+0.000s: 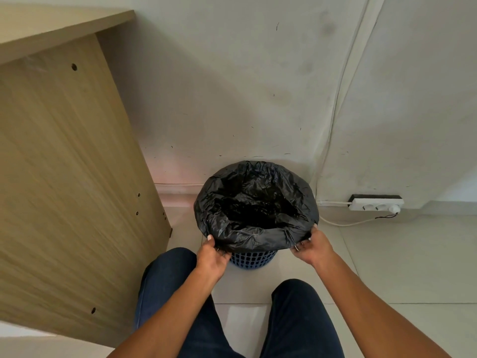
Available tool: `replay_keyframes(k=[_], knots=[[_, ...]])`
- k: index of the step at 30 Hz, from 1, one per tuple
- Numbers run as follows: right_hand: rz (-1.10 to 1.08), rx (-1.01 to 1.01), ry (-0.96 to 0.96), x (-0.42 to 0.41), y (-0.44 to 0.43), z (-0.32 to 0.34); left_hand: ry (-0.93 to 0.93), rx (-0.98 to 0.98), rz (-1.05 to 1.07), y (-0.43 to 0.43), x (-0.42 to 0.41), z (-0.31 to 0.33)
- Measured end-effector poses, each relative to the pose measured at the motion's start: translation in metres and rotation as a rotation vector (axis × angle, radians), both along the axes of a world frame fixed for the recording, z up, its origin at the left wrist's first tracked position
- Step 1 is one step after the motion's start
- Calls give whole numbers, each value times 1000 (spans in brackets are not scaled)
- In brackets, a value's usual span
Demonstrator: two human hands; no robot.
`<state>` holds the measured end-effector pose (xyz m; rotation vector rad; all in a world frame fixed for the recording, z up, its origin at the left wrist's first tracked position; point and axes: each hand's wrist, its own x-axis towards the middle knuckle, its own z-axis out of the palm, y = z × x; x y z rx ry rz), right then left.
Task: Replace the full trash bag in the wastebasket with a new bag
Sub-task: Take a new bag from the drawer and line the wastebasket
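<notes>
A black trash bag (255,202) lines a blue mesh wastebasket (253,259) that stands on the floor against the wall. The bag's mouth is folded out over the rim and hides most of the basket; only the lower lattice shows. My left hand (213,257) grips the folded bag edge at the near left of the rim, thumb on top. At the near right of the rim, my right hand (311,245) pinches the bag edge with curled fingers. The inside of the bag is dark and I cannot make out its contents.
A wooden desk side panel (72,177) rises close on the left. A white power strip (375,204) lies on the floor by the wall at the right, with a white cable (335,120) running up the wall. My knees in dark trousers (296,319) flank the basket on pale tiles.
</notes>
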<state>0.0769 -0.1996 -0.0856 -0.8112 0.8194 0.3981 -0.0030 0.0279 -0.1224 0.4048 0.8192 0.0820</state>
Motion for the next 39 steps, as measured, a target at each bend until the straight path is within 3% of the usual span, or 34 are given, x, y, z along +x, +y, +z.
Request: replay_keyframes(k=[5, 10, 16, 23, 26, 29, 34, 39], knots=[[-200, -52, 147, -45, 18, 8, -54, -14, 3, -3, -2, 2], [12, 162, 105, -91, 69, 3, -53, 40, -28, -7, -1, -3], [-21, 192, 71, -68, 77, -6, -17, 78, -99, -6, -2, 9], [-100, 2, 77, -53, 73, -10, 103, 198, -225, -11, 2, 8], [-171, 4, 22, -56, 70, -4, 91, 163, -155, -9, 7, 7], [-136, -135, -32, -59, 73, -3, -1, 114, -68, -11, 6, 18], [-145, -188, -138, -50, 73, 1, -33, 386, -179, -7, 8, 27], [-46, -216, -231, -35, 42, 1, -35, 254, -204, -7, 7, 32]])
